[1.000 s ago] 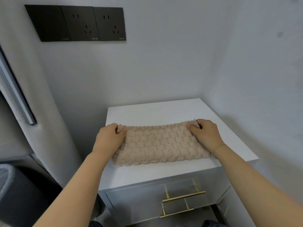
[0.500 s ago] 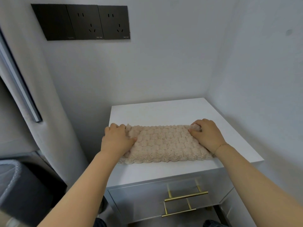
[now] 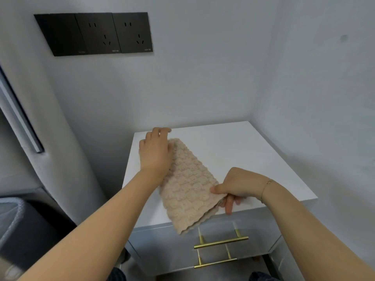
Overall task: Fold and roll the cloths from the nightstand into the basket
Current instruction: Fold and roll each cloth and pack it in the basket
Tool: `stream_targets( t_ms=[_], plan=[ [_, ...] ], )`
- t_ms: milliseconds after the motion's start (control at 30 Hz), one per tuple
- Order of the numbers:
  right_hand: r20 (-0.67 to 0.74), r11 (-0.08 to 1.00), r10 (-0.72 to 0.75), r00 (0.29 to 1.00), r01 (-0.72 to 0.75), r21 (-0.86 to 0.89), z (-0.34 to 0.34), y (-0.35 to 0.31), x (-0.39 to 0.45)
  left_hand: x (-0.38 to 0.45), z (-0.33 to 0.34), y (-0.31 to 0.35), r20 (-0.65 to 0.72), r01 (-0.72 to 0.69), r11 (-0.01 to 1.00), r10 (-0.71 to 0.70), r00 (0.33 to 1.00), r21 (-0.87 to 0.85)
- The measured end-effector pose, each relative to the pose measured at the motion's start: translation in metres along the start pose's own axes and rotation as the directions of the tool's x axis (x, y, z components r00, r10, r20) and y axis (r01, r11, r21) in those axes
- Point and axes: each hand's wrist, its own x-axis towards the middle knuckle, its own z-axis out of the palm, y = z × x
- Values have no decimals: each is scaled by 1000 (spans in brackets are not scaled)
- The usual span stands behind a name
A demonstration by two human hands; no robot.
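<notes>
the cloth (image 3: 186, 185) — a beige, bumpy-knit piece already folded into a long band — lies slantwise on the white nightstand (image 3: 253, 151), its far end near the back left corner and its near end hanging just over the front edge above the drawer with the brass handles (image 3: 221, 243). the left hand (image 3: 155, 153) lies over the far end with fingers fairly straight, resting on the fabric rather than curling round it (whether the thumb tucks under the edge i cannot tell, since the hand hides that part). the right hand (image 3: 236, 186) pinches the near right edge of the band, thumb on top and fingers underneath.

i judge the folding done and the rolling about to start: the band is narrow and even enough to roll. the next move calls for turning one short end over on itself and rolling along the length — keeping the layers squared so the roll does not cone. the overhanging end may slide off if let go. at the lower left a dark container with a mesh-like rim (image 3: 12, 211) shows, probably the basket, well apart from the cloth.
</notes>
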Motion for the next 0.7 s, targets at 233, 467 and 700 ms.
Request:
stream_targets(
  t_ms=[233, 467, 700],
  plan=[
    [-328, 957, -224, 917, 144, -253, 7, 19, -33, -119, -56, 11, 112, -168, 954, 201, 973, -249],
    [-342, 837, -522, 781, 391, -384, 36, 47, -45, -158, -47, 0, 261, -362, 927, 374, 890, -92],
    [-451, 708, -688, 569, 390, -589, 72, 36, -34, -143, -56, -23, 187, -228, 931, 287, 939, -286]
  ],
)
